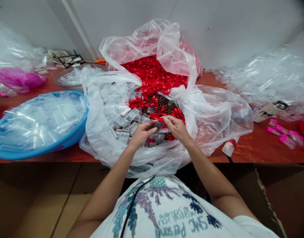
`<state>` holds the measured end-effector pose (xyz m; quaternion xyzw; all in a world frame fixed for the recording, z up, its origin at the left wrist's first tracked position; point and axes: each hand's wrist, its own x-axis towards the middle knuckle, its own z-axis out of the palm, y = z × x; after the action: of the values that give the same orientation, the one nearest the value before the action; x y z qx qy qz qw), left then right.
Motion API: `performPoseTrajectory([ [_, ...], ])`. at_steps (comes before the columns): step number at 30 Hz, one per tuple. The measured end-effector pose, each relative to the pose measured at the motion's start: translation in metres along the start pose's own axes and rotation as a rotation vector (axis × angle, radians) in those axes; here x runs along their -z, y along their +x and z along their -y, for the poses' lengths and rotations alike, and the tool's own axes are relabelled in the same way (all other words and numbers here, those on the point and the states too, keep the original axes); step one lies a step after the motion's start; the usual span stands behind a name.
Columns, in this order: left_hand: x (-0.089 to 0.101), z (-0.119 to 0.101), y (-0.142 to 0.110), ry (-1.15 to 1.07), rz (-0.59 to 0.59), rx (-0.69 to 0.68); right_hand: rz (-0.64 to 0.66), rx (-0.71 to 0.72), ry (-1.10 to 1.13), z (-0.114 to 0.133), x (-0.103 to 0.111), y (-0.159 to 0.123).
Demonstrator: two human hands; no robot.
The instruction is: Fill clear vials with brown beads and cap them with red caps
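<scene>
My left hand (144,133) is closed on a small clear plastic container (158,125), pinched between thumb and fingers. Right beside it, my right hand (176,127) pinches a red plastic cap (161,120) against the container's upper end. Whether the two are joined I cannot tell. Beneath both hands, an opened clear plastic bag (99,125) holds a heap of clear containers (123,121), loose red caps (176,114) and small brown beads (169,107). Just behind, a second bag (147,41) is full of red pieces (154,71).
A blue basin (78,132) of clear plastic pieces stands at left, near a pink bag (20,79) and a round tray (61,80). At right are a heap of clear plastic (261,76), a tumbler (269,110) and pink-capped containers (287,137) on the red tabletop (258,150).
</scene>
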<state>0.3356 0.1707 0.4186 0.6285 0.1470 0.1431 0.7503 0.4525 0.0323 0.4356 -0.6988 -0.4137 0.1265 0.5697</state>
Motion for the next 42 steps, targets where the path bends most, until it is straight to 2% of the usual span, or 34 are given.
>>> performPoseTrajectory([
  [3, -0.003, 0.001, -0.001, -0.004, -0.037, 0.026, -0.037, 0.069, -0.137, -0.001, -0.001, 0.001],
  [7, -0.004, 0.000, -0.003, -0.051, -0.047, 0.053, -0.047, 0.157, -0.189, -0.004, -0.002, 0.003],
  [14, -0.005, 0.005, -0.004, -0.175, -0.103, 0.024, 0.149, 0.395, -0.488, -0.010, -0.008, -0.002],
  [20, -0.011, 0.001, -0.009, -0.237, -0.137, 0.045, 0.086, 0.515, -0.586, -0.017, -0.011, -0.002],
  [23, -0.014, -0.005, -0.012, -0.316, -0.127, 0.164, 0.073, 0.508, -0.596, -0.017, -0.012, -0.005],
  [26, -0.018, -0.008, -0.012, -0.421, -0.069, 0.280, 0.068, 0.463, -0.650, -0.015, -0.016, -0.010],
  [31, -0.020, -0.009, -0.011, -0.415, -0.008, 0.301, 0.128, 0.475, -0.737, -0.010, -0.017, -0.015],
  [36, -0.019, -0.010, -0.011, -0.372, 0.049, 0.319, 0.135, 0.508, -0.750, -0.012, -0.014, -0.018],
  [42, -0.028, -0.010, -0.010, -0.420, 0.017, 0.407, 0.053, 0.523, -0.708, -0.018, -0.020, -0.025],
])
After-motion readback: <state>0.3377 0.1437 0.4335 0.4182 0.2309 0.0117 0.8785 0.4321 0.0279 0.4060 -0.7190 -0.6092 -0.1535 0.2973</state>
